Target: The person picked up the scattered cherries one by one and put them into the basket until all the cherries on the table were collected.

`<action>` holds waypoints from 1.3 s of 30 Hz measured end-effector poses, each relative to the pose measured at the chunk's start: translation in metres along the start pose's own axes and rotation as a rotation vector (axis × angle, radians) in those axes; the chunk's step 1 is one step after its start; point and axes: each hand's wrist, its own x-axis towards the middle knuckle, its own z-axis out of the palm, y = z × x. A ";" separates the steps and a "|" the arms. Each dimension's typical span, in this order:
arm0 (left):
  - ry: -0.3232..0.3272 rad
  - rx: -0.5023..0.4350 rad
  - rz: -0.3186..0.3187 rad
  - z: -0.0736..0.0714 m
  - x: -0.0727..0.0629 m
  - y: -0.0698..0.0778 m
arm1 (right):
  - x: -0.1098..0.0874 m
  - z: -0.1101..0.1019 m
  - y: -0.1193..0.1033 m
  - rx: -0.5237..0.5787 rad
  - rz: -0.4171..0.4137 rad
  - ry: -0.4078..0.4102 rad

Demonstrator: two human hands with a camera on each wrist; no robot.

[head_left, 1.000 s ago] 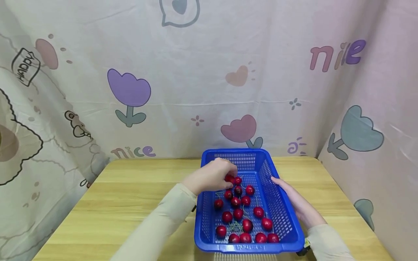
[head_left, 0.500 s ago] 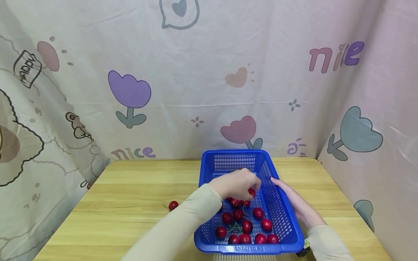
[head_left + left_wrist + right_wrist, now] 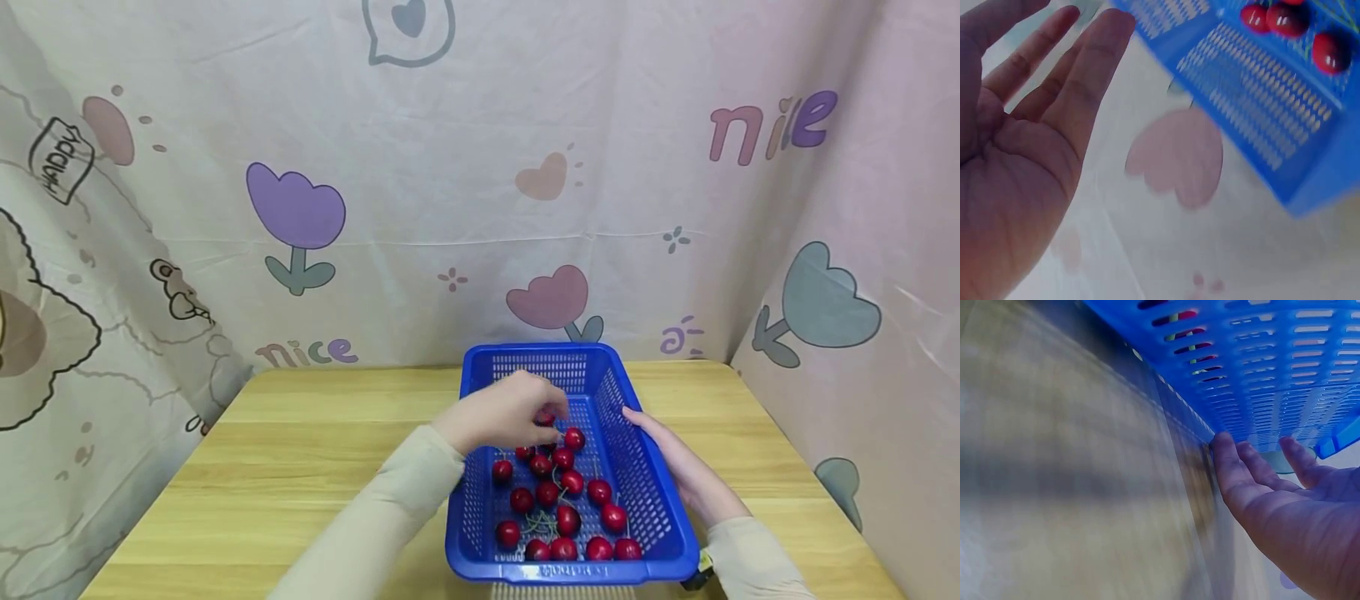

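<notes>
A blue plastic basket [image 3: 570,570] holds several red cherries [image 3: 567,521], some with green stems. Over its back half is my left hand [image 3: 498,408], fingers bent down around one cherry [image 3: 545,415] in the head view. In the left wrist view the left hand [image 3: 1016,150] has loosely extended fingers and nothing held in them. My right hand [image 3: 682,462] grips the basket's right side, thumb at the rim. In the right wrist view the fingers of the right hand [image 3: 1291,506] lie against the perforated outer wall [image 3: 1260,375].
The basket stands on a wooden table [image 3: 300,467], near its front edge. A printed curtain [image 3: 420,183] rises behind the table and along both sides. My left sleeve [image 3: 382,508] crosses over the tabletop on the left.
My left hand moved right and forward over the cherries, then back left. One cherry now lies farther front, near the basket's middle. A cherry seen on the table is hidden by my sleeve.
</notes>
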 end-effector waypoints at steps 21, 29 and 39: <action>0.217 -0.078 -0.296 0.008 -0.131 -0.084 | -0.001 0.004 -0.001 0.018 0.033 0.042; 0.146 -0.045 -0.440 0.042 -0.151 -0.108 | -0.001 0.003 -0.001 0.024 0.022 0.022; 0.151 -0.032 -0.470 0.057 -0.161 -0.117 | -0.001 0.004 -0.002 0.029 0.027 0.027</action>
